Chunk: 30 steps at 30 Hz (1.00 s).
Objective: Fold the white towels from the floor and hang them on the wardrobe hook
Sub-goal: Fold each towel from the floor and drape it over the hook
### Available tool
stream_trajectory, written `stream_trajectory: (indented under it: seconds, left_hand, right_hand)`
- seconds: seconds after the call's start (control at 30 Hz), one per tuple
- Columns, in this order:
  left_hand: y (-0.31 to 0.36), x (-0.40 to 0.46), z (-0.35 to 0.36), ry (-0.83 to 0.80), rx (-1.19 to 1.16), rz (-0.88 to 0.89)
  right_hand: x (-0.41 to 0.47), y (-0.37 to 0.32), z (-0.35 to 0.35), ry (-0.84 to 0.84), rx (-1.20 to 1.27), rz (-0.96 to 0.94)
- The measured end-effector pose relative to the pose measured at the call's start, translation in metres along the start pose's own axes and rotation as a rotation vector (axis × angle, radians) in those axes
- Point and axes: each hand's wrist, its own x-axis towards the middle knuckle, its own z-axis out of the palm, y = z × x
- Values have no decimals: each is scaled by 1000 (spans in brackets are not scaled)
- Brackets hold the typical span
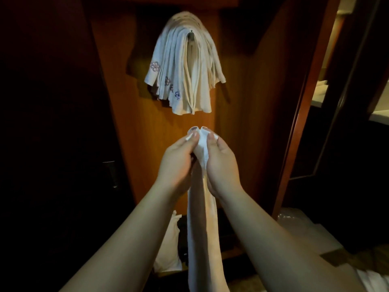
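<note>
A white towel (201, 228) hangs down in a long narrow fold between my forearms. My left hand (177, 161) and my right hand (221, 163) both pinch its top end, held together just below the wardrobe hook. On the hook (191, 33) several folded white towels (185, 72) with small embroidered flowers hang in a thick bundle against the wooden wardrobe back (235, 91).
A white bag or cloth (170, 245) leans on the wardrobe floor at lower left. A dark door with a metal handle (111, 171) stands to the left. White towels (374, 279) lie at the lower right. A wooden door frame (303, 102) rises on the right.
</note>
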Motion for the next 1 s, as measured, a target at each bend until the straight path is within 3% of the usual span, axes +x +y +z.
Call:
stream_trajectory:
  seconds: [0.1, 0.27, 0.37, 0.47, 0.6, 0.73, 0.87, 1.0]
  left_hand:
    - [3, -5, -1, -71, 170, 7]
    - [8, -6, -5, -173, 158, -14]
    - [9, -5, -5, -154, 296, -9]
    - [10, -3, -8, -129, 415, 18]
    - [11, 2, -18, -134, 405, 152]
    - [12, 22, -27, 69, 826, 369]
    - [16, 36, -34, -70, 922, 288]
    - [21, 41, -49, -64, 1086, 197]
  right_hand:
    - [-3, 8, 0, -89, -33, -24]
    - [-1, 13, -7, -285, 2, -57]
    - [1, 17, -11, -213, -164, -172]
    - [5, 18, -16, -146, -184, -194]
    - [18, 11, -26, -53, -153, -196]
    - [38, 0, -37, -100, -24, -132]
    - [53, -8, -46, -190, 0, -146]
    - [66, -19, -68, -204, 32, -167]
